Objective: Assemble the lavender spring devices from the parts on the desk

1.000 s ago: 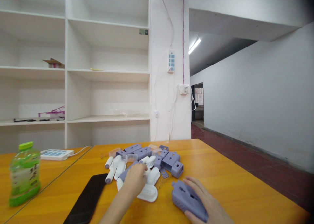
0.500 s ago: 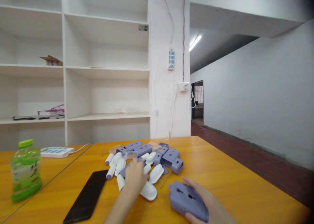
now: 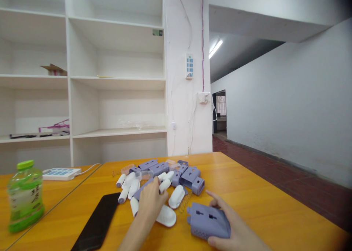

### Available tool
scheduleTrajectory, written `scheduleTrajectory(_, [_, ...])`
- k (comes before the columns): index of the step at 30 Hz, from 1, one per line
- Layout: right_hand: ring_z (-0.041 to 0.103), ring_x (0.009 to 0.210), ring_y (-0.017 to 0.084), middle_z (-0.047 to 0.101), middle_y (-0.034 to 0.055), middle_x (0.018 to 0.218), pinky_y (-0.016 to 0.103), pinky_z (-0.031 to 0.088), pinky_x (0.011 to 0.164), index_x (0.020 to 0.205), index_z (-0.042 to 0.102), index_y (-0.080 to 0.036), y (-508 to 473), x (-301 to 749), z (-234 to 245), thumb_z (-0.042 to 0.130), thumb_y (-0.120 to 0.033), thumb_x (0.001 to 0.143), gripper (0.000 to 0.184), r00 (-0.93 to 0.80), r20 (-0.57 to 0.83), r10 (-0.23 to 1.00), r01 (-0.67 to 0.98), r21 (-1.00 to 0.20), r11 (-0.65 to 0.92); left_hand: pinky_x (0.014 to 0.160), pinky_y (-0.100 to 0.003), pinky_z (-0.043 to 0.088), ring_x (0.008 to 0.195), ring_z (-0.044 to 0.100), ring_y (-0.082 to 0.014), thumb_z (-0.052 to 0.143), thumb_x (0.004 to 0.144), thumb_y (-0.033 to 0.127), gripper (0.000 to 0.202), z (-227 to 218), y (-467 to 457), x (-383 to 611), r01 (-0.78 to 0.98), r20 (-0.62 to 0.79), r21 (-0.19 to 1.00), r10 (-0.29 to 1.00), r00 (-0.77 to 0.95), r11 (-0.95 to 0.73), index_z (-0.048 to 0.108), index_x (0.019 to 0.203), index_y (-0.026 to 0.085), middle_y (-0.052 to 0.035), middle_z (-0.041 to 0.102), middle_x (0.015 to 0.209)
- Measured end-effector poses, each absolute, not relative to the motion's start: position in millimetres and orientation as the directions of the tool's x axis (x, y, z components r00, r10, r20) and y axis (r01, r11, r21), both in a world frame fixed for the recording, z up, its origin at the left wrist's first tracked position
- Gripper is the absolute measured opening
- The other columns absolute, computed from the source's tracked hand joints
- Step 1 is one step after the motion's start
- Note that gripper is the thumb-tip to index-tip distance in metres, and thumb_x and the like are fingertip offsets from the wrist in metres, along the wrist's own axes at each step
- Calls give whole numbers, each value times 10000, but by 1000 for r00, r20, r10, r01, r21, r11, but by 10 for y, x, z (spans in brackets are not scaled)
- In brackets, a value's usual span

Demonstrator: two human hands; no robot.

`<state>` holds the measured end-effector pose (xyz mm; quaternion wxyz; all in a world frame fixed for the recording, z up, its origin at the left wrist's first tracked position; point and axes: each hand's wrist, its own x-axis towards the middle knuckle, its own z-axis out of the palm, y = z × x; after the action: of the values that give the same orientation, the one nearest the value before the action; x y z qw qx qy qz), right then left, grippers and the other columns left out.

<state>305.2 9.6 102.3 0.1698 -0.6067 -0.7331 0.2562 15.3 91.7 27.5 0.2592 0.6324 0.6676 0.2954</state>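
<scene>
right hand [image 3: 227, 223] has the purple housing [image 3: 209, 221] at its r end, thumb on near side, fingers bent round far side, index partly sticking out; grip is about housing-wide. housing is at near edge of view, r of the parts pile, slotted face up, small tab pointing l; can't tell if it's on the table [image 3: 255, 207] or just off it. left hand [image 3: 151, 196] is in the pile, palm down, fingers curled, tips partly hidden; small white cyl [image 3: 165, 185] sits right at thumb/index, can't tell if it's pinched or only touched, so can't call finger opening either. just r of left hand: white oval pc [image 3: 176, 196], w/ a ribbed white oval [image 3: 167, 217] nearer the cam, partly behind the wrist. thin wire spring [image 3: 185, 202] btwn white oval pc and housing. pile's r side = purple shells [image 3: 190, 176] + short purple box [image 3: 198, 186]; l side = white rollers [image 3: 123, 194] w/ purple ends, clear plastic pc [image 3: 147, 174] behind. blk phone-like slab [image 3: 96, 221] lies flat l of left arm. far l: green bottle [image 3: 26, 201], upright, cap on, w/ white pwr strip [image 3: 62, 174] just behind it. bkgd: white shelving [image 3: 117, 133], pillar [image 3: 181, 126] w/ a 2nd strip [image 3: 189, 66] mounted on it.
</scene>
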Motion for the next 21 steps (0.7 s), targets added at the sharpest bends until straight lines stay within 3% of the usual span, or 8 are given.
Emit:
scheduleTrajectory(3, [656,1092,279,643,51,1210,383,506,1021,1486,426,-277,152,3080,1131,790,-180,596,967,-183,-52,982,764,-637,108,666,-298,382,729,630,-216,595,808,184,60,349,855,133,502,89,864,994,-62,-46,565,854,207,-10,644,736])
scheduleTrajectory(5, [642,1123,292,619,67,1271,405,501,1029,1479,425,-297,194,3143,1232,836,-217,595,978,-157,5,988,768,-629,125,661,-279,404,707,597,-186,587,844,245,48,384,812,173,335,113,938,992,-54,-88,560,866,212,13,609,738])
scheduleTrajectory(9, [634,1163,307,528,120,1435,426,526,1008,1517,333,-330,257,3283,1436,867,-380,679,995,-152,172,973,711,-666,228,587,-249,472,648,589,-159,531,931,502,306,439,742,364,-36,94,995,996,-9,-94,561,963,199,22,569,750])
scheduleTrajectory(12, [610,1235,311,454,142,1520,422,534,1022,1531,269,-342,260,3274,1516,805,-428,772,933,-156,252,955,616,-731,294,479,-241,492,523,557,-130,511,928,631,455,509,682,503,-226,72,973,995,64,-56,565,992,184,30,547,715])
scheduleTrajectory(17, [535,1365,304,426,137,1573,432,466,1120,1522,269,-337,213,3028,1435,734,-390,842,825,-167,232,958,554,-782,286,399,-229,524,672,702,-207,637,855,672,537,565,584,619,-576,23,811,979,202,100,580,1063,180,-59,675,854])
scheduleTrajectory(21, [424,1461,310,427,147,1586,450,379,1196,1521,301,-294,142,2802,1267,726,-390,834,814,-181,189,965,534,-805,258,354,-201,496,612,745,-223,654,853,669,603,465,576,687,-631,-27,746,957,290,213,530,1159,164,-83,738,809])
